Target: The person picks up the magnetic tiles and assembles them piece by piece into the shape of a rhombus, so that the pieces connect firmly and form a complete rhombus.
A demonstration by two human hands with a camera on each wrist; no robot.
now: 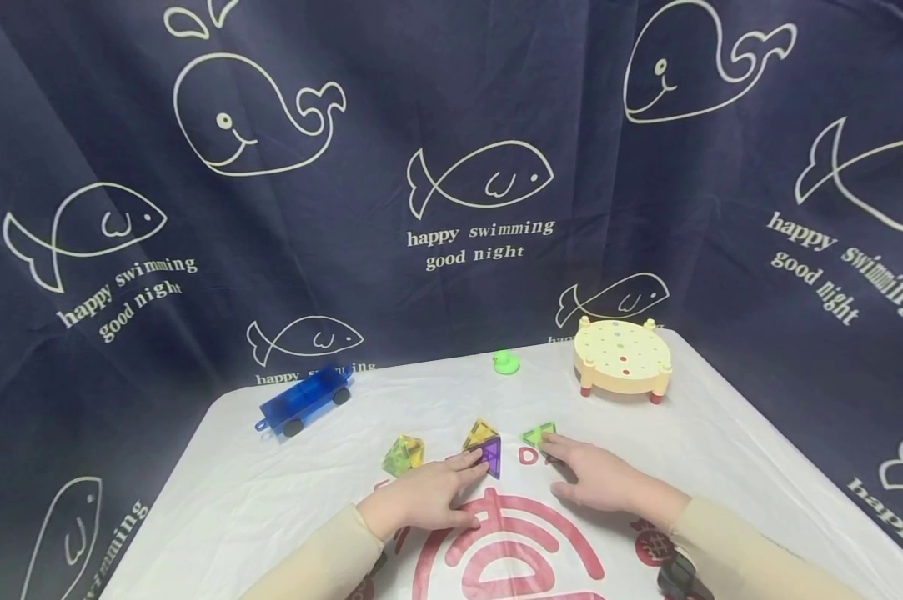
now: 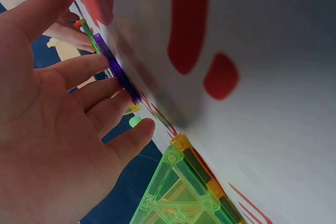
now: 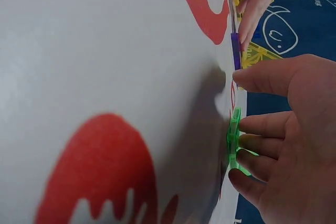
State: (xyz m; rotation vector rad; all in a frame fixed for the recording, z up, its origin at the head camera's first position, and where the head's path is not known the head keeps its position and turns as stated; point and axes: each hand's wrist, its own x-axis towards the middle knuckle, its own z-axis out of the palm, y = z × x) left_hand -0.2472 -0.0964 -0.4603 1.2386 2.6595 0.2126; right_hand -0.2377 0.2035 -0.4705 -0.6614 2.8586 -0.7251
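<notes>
My left hand (image 1: 432,493) rests its fingertips on a purple triangular magnetic tile (image 1: 492,460), with the fingers nearly straight. Behind that tile a yellow triangular tile (image 1: 481,431) stands tilted up against it. Off to the right, my right hand (image 1: 599,477) touches a green triangular tile (image 1: 537,434) with its extended fingertips. The right wrist view shows these fingers along the face of the green tile (image 3: 234,135), thumb held apart. Left of the purple tile sits a small green-and-yellow pyramid of tiles (image 1: 403,455); its green side (image 2: 178,192) is close in the left wrist view.
A blue toy trailer (image 1: 306,402) with black wheels is at the table's back left. At the back edge there is a green toy duck (image 1: 506,362). A round cream pegboard stand (image 1: 622,354) occupies the back right. Dark whale-and-fish curtains (image 1: 481,317) hang behind the white tablecloth (image 1: 256,492).
</notes>
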